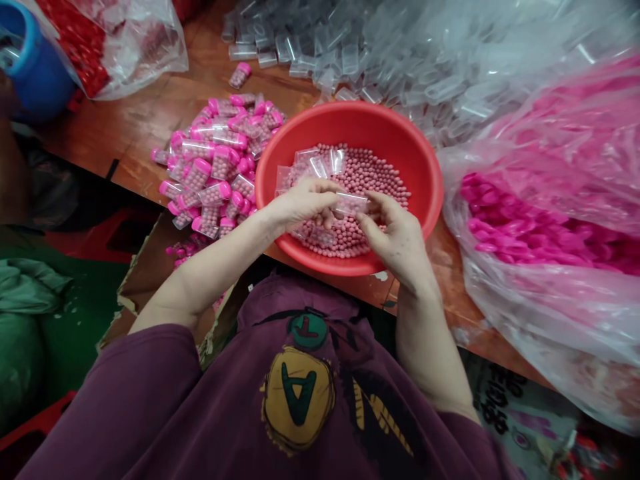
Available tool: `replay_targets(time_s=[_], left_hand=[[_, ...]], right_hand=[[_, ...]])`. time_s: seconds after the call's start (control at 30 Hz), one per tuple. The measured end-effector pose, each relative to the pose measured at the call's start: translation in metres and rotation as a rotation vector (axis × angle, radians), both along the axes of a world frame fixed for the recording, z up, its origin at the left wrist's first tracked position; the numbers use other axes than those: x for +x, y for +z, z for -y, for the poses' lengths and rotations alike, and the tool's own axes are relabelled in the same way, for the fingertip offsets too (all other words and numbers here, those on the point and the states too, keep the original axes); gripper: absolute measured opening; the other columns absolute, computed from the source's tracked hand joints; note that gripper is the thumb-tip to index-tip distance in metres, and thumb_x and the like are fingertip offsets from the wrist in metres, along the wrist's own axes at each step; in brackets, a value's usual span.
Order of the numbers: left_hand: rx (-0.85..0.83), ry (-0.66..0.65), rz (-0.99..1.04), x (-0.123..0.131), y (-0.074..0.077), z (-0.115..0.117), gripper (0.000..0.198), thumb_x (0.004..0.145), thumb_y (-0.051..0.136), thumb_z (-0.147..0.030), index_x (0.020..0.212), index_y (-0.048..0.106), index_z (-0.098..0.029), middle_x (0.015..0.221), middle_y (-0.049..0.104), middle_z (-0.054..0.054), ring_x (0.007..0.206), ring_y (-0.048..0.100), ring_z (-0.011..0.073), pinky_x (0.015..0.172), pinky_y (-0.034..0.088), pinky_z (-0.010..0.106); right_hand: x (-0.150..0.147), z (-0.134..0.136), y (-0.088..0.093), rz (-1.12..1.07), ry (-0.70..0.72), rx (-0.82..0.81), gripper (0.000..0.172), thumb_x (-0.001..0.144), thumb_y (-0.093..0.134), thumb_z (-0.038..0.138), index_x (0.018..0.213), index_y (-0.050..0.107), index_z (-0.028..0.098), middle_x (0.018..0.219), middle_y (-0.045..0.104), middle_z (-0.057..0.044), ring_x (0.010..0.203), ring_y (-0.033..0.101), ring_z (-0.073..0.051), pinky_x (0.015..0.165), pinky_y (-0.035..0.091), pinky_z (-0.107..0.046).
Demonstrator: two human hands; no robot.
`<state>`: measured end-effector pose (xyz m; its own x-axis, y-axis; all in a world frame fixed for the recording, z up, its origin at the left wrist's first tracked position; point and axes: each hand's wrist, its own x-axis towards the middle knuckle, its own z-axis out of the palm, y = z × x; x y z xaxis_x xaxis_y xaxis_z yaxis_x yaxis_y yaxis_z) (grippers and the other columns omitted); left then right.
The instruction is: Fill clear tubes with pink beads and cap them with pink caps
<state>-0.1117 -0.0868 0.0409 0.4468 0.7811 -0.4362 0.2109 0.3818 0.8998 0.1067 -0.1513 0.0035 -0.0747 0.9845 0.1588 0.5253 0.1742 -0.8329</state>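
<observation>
Both my hands are over a red basin [350, 267] that holds small pink beads [373, 173]. Between them is a clear plastic bottle [351, 203], lying level. My left hand [311, 202] grips its left end, and the fingers of my right hand [390, 220] close on its right end. Whether beads are inside it is hard to make out. Several other clear bottles [320, 162] lie on the beads at the basin's left and back. Left of the basin is a heap of filled bottles [213, 173] with bright pink caps.
Clear empty bottles [350, 59] are piled behind the basin. A plastic bag of pink caps [520, 223] stands at the right. Far left are a blue container [37, 73] and a bag of red pieces [75, 40]. Below the table edge sits a cardboard box [147, 267].
</observation>
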Motion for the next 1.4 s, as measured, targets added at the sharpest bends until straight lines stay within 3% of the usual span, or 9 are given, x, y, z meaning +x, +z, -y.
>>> replay_targets(time_s=[0.1,0.3,0.47,0.67,0.8,0.9,1.1,1.27,1.4], left_hand=[[0.118,-0.029,0.006,0.008,-0.005,0.002,0.034,0.106,0.061,-0.016,0.139,0.068,-0.013,0.092,0.078,0.005,0.072,0.073,0.0141,0.072,0.054,0.028],[0.937,-0.245,-0.391,0.022,-0.015,-0.001,0.035,0.098,0.075,-0.013,0.133,0.078,-0.012,0.133,0.080,0.016,0.132,0.072,0.0294,0.120,0.052,0.046],[0.940,-0.393,-0.560,0.026,-0.012,-0.012,0.031,0.102,0.071,-0.018,0.129,0.080,-0.007,0.124,0.081,0.018,0.123,0.074,0.0319,0.111,0.056,0.044],[1.042,-0.431,-0.844,0.040,-0.016,-0.056,0.036,0.101,0.053,-0.006,0.122,0.083,-0.007,0.126,0.079,0.023,0.126,0.071,0.0357,0.114,0.053,0.047],[1.105,-0.635,-0.902,0.068,-0.028,-0.074,0.054,0.100,0.034,0.003,0.127,0.081,0.004,0.135,0.075,0.034,0.135,0.069,0.0424,0.115,0.052,0.055],[1.070,-0.767,-0.820,0.092,-0.043,-0.069,0.055,0.100,0.033,0.003,0.127,0.081,0.006,0.129,0.076,0.035,0.132,0.071,0.0430,0.114,0.052,0.055],[0.790,-0.700,-0.531,0.118,-0.057,-0.049,0.029,0.075,0.070,-0.001,0.097,0.085,-0.010,0.096,0.078,0.014,0.096,0.075,0.0308,0.095,0.058,0.043],[0.518,-0.535,-0.124,0.091,-0.022,-0.041,0.022,0.074,0.079,-0.014,0.096,0.083,-0.015,0.094,0.079,0.004,0.090,0.071,0.0195,0.092,0.056,0.036],[0.226,-0.280,0.151,0.065,0.008,-0.024,0.017,0.081,0.084,-0.019,0.097,0.082,-0.014,0.100,0.079,0.006,0.094,0.072,0.0166,0.095,0.059,0.035]], right_hand=[[0.003,-0.004,-0.005,-0.195,-0.064,-0.011,0.045,0.095,0.072,0.037,0.138,0.075,0.024,0.095,0.078,-0.001,0.081,0.073,-0.019,0.074,0.062,-0.034],[0.002,-0.005,-0.007,-0.247,-0.146,0.026,0.044,0.089,0.073,0.034,0.132,0.072,0.025,0.095,0.078,0.000,0.078,0.073,-0.019,0.073,0.062,-0.035],[-0.001,0.000,0.005,0.003,-0.133,0.070,0.010,0.097,0.068,0.031,0.098,0.075,0.026,0.091,0.080,-0.003,0.081,0.073,-0.021,0.080,0.062,-0.040],[-0.003,0.006,0.005,-0.070,-0.403,0.362,0.014,0.107,0.062,0.039,0.101,0.069,0.028,0.100,0.076,-0.005,0.086,0.074,-0.022,0.080,0.063,-0.042],[0.011,0.017,0.005,-0.211,-0.577,0.460,0.020,0.107,0.063,0.049,0.105,0.067,0.030,0.103,0.074,-0.004,0.070,0.069,-0.020,0.073,0.062,-0.044],[0.042,0.025,0.001,-0.170,-0.709,0.457,0.023,0.106,0.064,0.054,0.109,0.066,0.031,0.108,0.074,-0.008,0.070,0.068,-0.022,0.074,0.061,-0.048],[0.116,0.034,-0.039,-0.097,-0.866,0.330,0.029,0.105,0.059,0.057,0.113,0.062,0.030,0.104,0.075,-0.007,0.074,0.070,-0.024,0.078,0.063,-0.049],[0.166,0.028,-0.064,0.113,-0.955,0.302,0.031,0.098,0.060,0.053,0.105,0.069,0.024,0.099,0.073,-0.007,0.087,0.071,-0.027,0.093,0.062,-0.054],[0.198,0.011,-0.067,0.436,-0.800,0.130,0.020,0.092,0.061,0.034,0.099,0.075,0.022,0.099,0.074,-0.011,0.103,0.071,-0.032,0.108,0.059,-0.062]])
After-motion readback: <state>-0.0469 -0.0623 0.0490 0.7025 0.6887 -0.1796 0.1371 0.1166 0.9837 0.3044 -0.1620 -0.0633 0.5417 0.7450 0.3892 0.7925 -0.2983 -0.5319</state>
